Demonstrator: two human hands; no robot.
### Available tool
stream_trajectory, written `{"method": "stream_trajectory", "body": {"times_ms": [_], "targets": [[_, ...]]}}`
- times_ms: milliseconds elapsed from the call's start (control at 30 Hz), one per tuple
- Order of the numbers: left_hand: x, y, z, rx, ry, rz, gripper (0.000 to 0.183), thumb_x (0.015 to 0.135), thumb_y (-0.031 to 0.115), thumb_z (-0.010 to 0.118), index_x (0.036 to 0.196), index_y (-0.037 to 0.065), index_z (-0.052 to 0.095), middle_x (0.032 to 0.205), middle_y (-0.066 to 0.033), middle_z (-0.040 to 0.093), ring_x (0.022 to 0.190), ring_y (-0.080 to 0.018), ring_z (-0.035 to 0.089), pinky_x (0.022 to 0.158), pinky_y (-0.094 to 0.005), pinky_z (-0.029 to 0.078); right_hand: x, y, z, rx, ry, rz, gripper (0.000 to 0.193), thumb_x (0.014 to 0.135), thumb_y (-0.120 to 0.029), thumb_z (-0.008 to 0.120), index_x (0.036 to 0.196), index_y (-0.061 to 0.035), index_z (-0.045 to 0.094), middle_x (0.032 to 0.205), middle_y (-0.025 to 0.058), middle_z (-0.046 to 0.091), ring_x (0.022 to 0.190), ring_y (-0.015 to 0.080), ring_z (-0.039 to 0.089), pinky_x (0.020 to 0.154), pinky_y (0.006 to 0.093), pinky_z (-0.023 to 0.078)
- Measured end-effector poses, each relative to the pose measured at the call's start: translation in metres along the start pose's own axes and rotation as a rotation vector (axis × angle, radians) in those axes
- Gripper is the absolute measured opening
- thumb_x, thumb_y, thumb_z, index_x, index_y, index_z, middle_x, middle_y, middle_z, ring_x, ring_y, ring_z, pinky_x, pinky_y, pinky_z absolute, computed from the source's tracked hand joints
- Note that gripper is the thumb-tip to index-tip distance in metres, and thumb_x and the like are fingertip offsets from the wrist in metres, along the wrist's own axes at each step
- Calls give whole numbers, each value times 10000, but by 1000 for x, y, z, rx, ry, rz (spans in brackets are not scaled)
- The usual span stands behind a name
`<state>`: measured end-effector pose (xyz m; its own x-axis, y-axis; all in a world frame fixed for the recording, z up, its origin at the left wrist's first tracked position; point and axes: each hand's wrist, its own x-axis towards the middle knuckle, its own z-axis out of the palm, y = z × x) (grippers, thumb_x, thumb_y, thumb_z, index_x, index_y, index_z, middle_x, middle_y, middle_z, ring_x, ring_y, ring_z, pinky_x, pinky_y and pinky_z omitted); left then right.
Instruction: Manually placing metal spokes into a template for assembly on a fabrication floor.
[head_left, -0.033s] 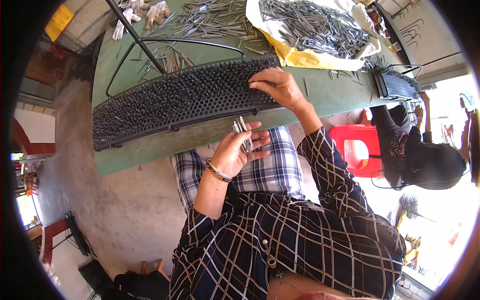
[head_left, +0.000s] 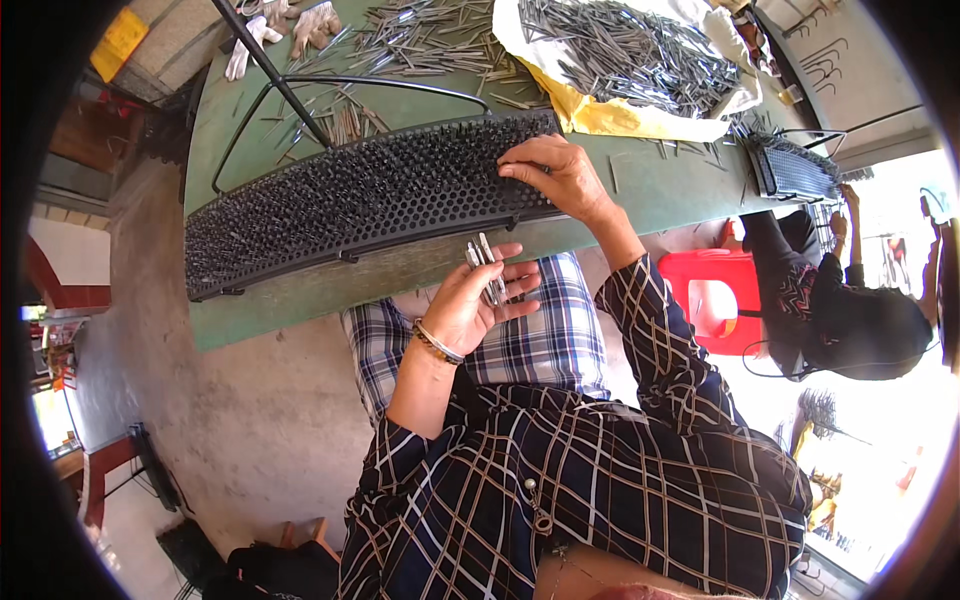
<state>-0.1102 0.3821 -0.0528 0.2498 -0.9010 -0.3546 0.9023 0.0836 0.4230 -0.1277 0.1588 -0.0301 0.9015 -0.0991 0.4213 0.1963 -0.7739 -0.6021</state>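
Observation:
A long black perforated rack [head_left: 350,195] lies along the near edge of the green table, its holes mostly filled with short dark upright pieces. Bare holes show along the near right part. My right hand [head_left: 560,178] is at the rack's right end, thumb and fingers pinched at its surface; whatever is between the fingertips is too small or hidden to make out. Below the rack, over my lap, my left hand [head_left: 475,295] holds several thin silvery metal rods [head_left: 486,268] under its thumb, with the other fingers spread.
Loose metal rods [head_left: 430,40] lie across the green table [head_left: 640,185]. More fill a white and yellow sack [head_left: 600,115]. Work gloves [head_left: 315,25] lie at the far left. A black metal frame [head_left: 385,82] stands behind the rack. A red stool [head_left: 675,300] and another person [head_left: 860,320] are on the right.

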Motion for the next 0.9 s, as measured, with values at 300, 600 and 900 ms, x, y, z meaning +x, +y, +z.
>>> {"method": "stream_trajectory", "body": {"times_ms": [300,600,900], "targets": [[1,0,-1,36,13,-25,332,952,147,445,1258,18,454,1091,-171,604,991,-257,622,803,-407,563,-6,-14,5,-133,119,-89,158,763,-112,693,905,-44,698,896,87,658,859,257,622,780,345,478],[3,-1,-3,80,-20,8,334,955,104,438,1278,17,438,1115,-162,603,980,-211,619,779,-321,555,-12,-23,10,-242,166,4,158,752,-114,698,895,-46,699,915,91,650,854,261,616,774,346,475],[-4,5,8,174,-73,59,312,966,139,446,1254,20,455,1147,-154,599,1006,-180,601,765,-295,533,-31,-54,10,360,-27,360,214,795,-199,723,891,-9,699,789,74,656,657,136,600,542,255,464]]}}
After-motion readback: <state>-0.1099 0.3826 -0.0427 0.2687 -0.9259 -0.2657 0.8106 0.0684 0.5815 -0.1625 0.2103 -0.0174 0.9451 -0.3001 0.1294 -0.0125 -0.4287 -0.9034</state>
